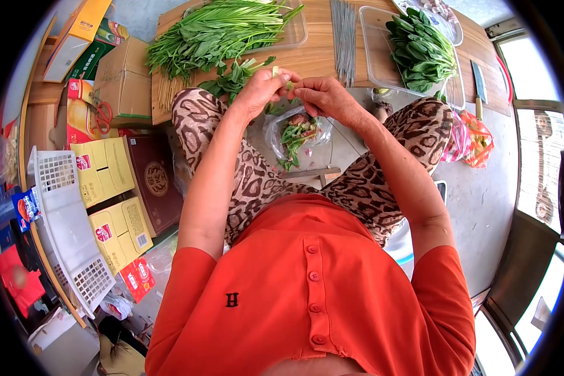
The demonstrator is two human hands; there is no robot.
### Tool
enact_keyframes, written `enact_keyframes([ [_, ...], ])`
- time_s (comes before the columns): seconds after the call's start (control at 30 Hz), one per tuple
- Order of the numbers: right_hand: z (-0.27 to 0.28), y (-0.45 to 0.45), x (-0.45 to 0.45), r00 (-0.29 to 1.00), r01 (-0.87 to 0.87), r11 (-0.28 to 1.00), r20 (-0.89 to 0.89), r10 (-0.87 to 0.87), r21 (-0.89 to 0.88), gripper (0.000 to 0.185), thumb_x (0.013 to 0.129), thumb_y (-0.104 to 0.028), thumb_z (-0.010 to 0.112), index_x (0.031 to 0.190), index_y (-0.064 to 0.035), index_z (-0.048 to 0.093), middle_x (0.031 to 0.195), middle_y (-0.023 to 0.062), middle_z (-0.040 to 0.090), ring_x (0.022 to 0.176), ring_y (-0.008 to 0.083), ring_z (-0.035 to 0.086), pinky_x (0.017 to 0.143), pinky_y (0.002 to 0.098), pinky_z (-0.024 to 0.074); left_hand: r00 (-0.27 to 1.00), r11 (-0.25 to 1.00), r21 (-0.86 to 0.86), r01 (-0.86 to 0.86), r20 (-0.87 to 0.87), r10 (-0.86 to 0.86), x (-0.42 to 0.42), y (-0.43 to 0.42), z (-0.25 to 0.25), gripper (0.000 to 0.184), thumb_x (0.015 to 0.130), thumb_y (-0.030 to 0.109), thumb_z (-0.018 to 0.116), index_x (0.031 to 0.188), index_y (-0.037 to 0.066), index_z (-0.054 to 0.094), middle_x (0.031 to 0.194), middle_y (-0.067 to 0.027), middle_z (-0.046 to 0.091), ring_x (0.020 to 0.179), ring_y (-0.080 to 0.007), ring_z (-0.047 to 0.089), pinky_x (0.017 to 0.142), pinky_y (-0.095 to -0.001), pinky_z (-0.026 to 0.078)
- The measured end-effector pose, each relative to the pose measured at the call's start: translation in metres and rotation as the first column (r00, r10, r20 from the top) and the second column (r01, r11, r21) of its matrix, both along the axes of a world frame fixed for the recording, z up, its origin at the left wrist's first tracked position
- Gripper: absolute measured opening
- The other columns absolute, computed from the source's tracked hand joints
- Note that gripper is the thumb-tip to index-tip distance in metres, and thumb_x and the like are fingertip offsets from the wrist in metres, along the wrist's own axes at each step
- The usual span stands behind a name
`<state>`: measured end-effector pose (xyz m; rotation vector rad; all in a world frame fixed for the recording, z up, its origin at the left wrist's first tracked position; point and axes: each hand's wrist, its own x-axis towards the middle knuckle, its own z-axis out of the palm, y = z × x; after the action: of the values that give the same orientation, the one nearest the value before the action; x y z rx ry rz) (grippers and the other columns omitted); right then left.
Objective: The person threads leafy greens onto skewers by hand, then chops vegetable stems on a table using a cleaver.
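My left hand [264, 89] and my right hand [326, 97] meet over the near table edge, fingers pinched on a small pale green piece of vegetable [290, 86] between them. Just left of my left hand, loose leafy greens [230, 81] lie at the table edge. Long-stemmed greens [216, 34] fill a clear tray at the top left. Below my hands, between the knees, a clear plastic bag [276, 133] holds leaf scraps [297, 139]. At the right, dark green leaves [422, 50] are heaped in a clear tray [373, 41].
Metal skewers [344, 44] lie mid-table, wooden sticks [169, 91] at its left. A cleaver [478, 81] rests at the right end. Red scissors [103, 117], a cardboard box [124, 78], yellow boxes [103, 169] and a white basket [75, 229] are on the left. A red bag [478, 141] hangs right.
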<state>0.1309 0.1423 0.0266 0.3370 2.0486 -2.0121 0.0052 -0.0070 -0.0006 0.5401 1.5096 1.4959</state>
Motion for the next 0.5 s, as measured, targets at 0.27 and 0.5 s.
enact_keyframes([
  [0.27, -0.003, -0.001, -0.002, 0.997, 0.082, 0.993, -0.008, -0.083, -0.087, 0.023, 0.097, -0.022, 0.050, 0.103, -0.0055, 0.064, 0.058, -0.0040, 0.051, 0.049, 0.0032, 0.043, 0.044, 0.0194, 0.0305, 0.992, 0.986, 0.109, -0.123, 0.000, 0.124, 0.003, 0.002, 0.001, 0.022, 0.095, 0.012, 0.052, 0.113, 0.001, 0.056, 0.093, -0.0031, 0.061, 0.072, -0.0094, 0.054, 0.062, -0.0233, 0.041],
  [0.5, -0.007, 0.005, -0.005, 0.992, 0.118, 0.990, -0.029, -0.121, -0.082, 0.023, 0.097, -0.022, 0.049, 0.101, -0.0044, 0.065, 0.057, -0.0032, 0.050, 0.051, 0.0044, 0.048, 0.044, 0.0192, 0.0311, 0.939, 0.933, 0.213, -0.289, -0.129, 0.320, -0.001, 0.004, 0.004, 0.018, 0.092, 0.006, 0.056, 0.109, 0.001, 0.051, 0.095, -0.0085, 0.062, 0.079, -0.0135, 0.060, 0.068, -0.0271, 0.048],
])
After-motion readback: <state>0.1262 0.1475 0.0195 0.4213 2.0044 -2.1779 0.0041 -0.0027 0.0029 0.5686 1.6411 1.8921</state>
